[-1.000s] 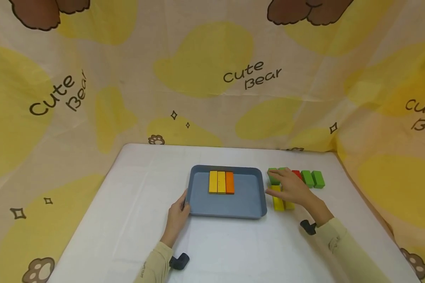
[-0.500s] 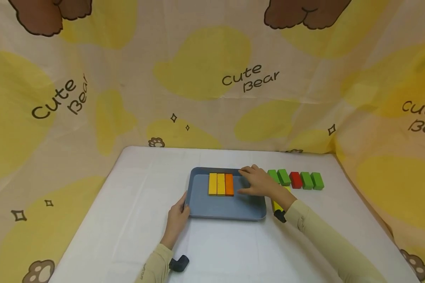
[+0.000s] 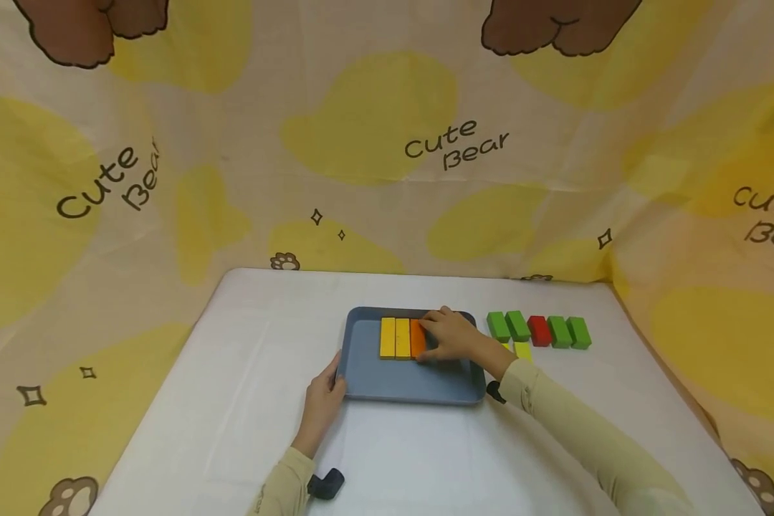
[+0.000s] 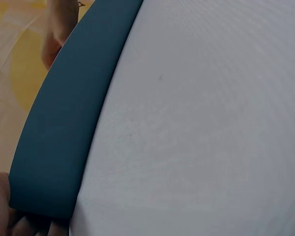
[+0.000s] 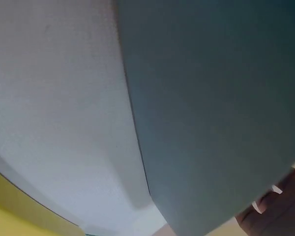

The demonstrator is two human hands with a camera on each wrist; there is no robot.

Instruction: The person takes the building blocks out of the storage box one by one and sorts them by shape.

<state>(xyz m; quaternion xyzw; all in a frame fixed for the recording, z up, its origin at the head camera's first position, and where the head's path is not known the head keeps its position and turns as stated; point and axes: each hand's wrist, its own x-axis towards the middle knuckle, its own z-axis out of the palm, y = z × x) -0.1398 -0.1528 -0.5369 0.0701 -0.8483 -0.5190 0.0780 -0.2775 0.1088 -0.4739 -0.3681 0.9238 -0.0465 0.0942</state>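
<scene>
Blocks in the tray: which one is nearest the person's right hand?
The orange block, at the right end of the row of three, beside the right hand. The tray's other two, both yellow blocks, lie farther left.

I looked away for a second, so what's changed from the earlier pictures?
The right hand moved left, from over the blocks beside the tray to the orange block in it; whether it grips that block is unclear. The left hand still holds the tray, and the visible blocks look unmoved.

Your tray (image 3: 387, 383) looks like smooth, matt plastic; the blocks (image 3: 388, 338), smooth painted wood; the backdrop (image 3: 361, 107), creased cloth.
</scene>
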